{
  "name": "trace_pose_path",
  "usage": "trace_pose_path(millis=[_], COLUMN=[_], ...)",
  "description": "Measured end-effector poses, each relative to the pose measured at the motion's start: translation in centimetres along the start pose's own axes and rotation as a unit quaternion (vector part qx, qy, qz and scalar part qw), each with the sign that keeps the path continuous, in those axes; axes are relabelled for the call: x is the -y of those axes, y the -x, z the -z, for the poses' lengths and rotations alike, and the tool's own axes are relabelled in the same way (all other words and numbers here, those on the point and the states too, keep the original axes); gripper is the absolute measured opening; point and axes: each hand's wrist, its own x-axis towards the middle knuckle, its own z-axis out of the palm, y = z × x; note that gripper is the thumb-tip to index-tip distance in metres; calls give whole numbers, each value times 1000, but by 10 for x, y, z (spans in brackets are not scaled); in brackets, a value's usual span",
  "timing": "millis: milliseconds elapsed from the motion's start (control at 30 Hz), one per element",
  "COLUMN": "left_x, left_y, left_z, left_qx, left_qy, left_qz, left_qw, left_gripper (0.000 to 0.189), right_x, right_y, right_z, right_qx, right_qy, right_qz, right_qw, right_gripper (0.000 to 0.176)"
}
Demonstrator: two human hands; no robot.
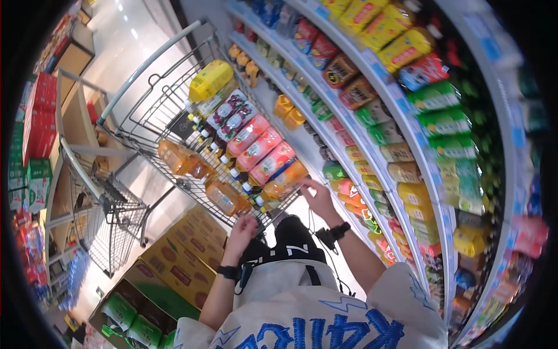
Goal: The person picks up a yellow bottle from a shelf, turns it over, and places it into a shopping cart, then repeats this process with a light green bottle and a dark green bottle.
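A wire shopping cart (pixel 156 81) stands in front of me, its grey handle at the far end. My left hand (pixel 242 228) is curled closed at the near left of the cart's rim. At the near right corner, my right hand (pixel 318 196) has its fingers bent over the rim, close to a pack of orange drinks (pixel 286 180). Inside the cart are pink drink packs (pixel 256 148), dark-fruit packs (pixel 232 111), a yellow pack (pixel 211 80), large amber bottles (pixel 225 198) and a row of dark bottles with coloured caps (pixel 224 158).
Shelves (pixel 401 87) packed with bagged and bottled goods run along my right. A second cart (pixel 107 227) stands to the left. Cardboard boxes (pixel 183 250) and an open carton with green packs (pixel 139 328) sit at lower left. Pale floor (pixel 119 29) stretches beyond the cart.
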Motion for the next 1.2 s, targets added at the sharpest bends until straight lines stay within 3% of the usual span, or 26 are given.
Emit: trace_pose_path(millis=[67,133,233,267,333,467,567,667,1000,1067,1200], left_x=[29,45,32,30,53,37,22,14,51,59,50], left_y=[11,24,49,51,33,35,41,53,85,93,119], left_z=[-7,-10,-22,-25,-19,-42,-70,-123,-369,-416,-513], left_qx=[60,99,131,144,170,212,219,209,364,390,420], left_qy=[-140,-185,-313,-322,-286,-300,-337,-354,-382,-382,-364], left_qz=[-62,-90,-99,-104,-92,-141,-97,-72,-51,-130,-175], left_qw=[986,974,936,930,939,919,911,909,848,828,813], left_gripper=[26,31,35,34,33,31,31,33,33,31,29], right_x=[12,15,30,37,38,15,10,-6,-95,-99,-109], right_y=[53,99,161,178,209,254,276,297,360,371,382], right_z=[7,9,18,24,37,73,108,139,259,298,399], right_qx=[11,21,22,23,-2,-54,-96,-131,-220,-348,-585], right_qy=[17,45,37,34,70,75,51,28,-27,-126,-39], right_qz=[7,36,-22,-60,-45,-63,-90,-111,-83,-106,-11], right_qw=[1000,998,999,997,997,994,990,985,972,923,810], right_gripper=[27,29,30,30,31,32,33,33,30,27,29])
